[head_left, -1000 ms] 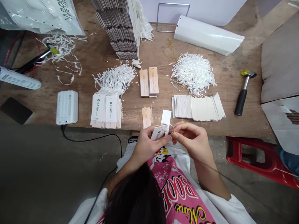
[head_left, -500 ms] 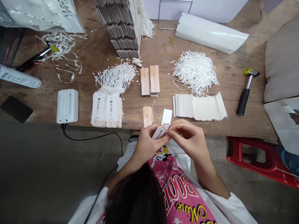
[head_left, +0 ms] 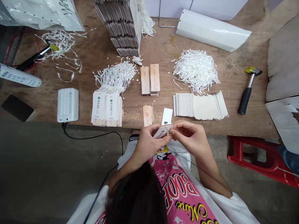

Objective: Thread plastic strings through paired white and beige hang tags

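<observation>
- Two bare hands meet on one white printed hang tag (head_left: 161, 132), at the front edge of the wooden workbench (head_left: 163, 100).
- Left hand (head_left: 148, 144): thumb and fingers grasp the tag, which is tilted, green logo in view. We should grip firmly without bowing the card.
- Right hand (head_left: 192, 137): thumb and forefinger pinch the tag's right-hand end. We cannot tell whether a cord is caught between them.
- We take the step to be close fingerwork at that end, probably with a cord. It should go best with the left hand as a fixed clamp and only the right fingertips moving.
- A tan edge shows along the tag's upper side, so we judge it layered. We should square the layers before any pull; a skewed set could crease.
- We should pull lightly and evenly, since thin card may tear.
- Supplies: a pile of white cords (head_left: 195, 71) lies behind a row of white cards (head_left: 198, 106); a blank white card (head_left: 167, 114) lies just beyond the hands.
- At left, printed tags (head_left: 112, 107) lie with cords fanned behind them. We should match that layout to limit tangling.
</observation>
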`<state>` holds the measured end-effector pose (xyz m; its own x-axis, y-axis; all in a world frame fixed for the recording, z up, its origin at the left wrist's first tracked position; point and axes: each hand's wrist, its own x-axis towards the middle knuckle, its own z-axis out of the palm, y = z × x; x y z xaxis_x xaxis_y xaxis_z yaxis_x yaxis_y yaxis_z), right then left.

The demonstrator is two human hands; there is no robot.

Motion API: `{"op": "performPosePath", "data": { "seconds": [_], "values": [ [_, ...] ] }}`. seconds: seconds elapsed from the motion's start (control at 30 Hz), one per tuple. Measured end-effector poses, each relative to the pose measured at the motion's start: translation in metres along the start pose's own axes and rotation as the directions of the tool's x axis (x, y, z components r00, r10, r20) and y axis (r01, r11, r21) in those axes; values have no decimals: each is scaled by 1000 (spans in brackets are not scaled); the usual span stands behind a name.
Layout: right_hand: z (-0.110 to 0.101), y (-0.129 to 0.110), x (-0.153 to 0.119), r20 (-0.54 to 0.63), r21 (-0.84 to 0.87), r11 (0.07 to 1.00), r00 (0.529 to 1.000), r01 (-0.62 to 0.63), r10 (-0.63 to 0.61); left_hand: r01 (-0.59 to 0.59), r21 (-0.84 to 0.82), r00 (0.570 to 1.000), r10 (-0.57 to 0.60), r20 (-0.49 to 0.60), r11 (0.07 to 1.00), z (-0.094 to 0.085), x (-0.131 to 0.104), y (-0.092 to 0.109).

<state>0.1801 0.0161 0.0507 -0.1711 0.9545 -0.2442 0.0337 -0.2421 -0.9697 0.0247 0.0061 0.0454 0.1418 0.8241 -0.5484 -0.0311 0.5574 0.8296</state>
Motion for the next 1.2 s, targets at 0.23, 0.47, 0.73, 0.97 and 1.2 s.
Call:
{"op": "performPosePath", "data": {
  "seconds": [0.23, 0.47, 0.73, 0.97, 1.2],
  "values": [
    [-2, 2, 1, 22, 23, 997, 997, -77, 76, 17, 3, 1000, -17, 15, 1000, 0, 0, -2],
    [-6, 1, 1, 58, 14, 997, 995, -81, 80, -5, 26, 1000, 5, 1, 1000, 2, -1, 0],
    [-10, -1, -1, 131, -181, 983, 991, 37, -13, 23, 42, 1000, -23, 11, 999, 1, 0, -2],
    [-15, -4, -7, 186, -380, 884, 959, 272, -215, 87, -54, 996, -84, 42, 995, -3, 7, -3],
    [-1, 18, -14, 115, -50, 999, 993, -6, 12, 7, -119, 1000, -11, -29, 993, -8, 16, -19]
  ]
}}
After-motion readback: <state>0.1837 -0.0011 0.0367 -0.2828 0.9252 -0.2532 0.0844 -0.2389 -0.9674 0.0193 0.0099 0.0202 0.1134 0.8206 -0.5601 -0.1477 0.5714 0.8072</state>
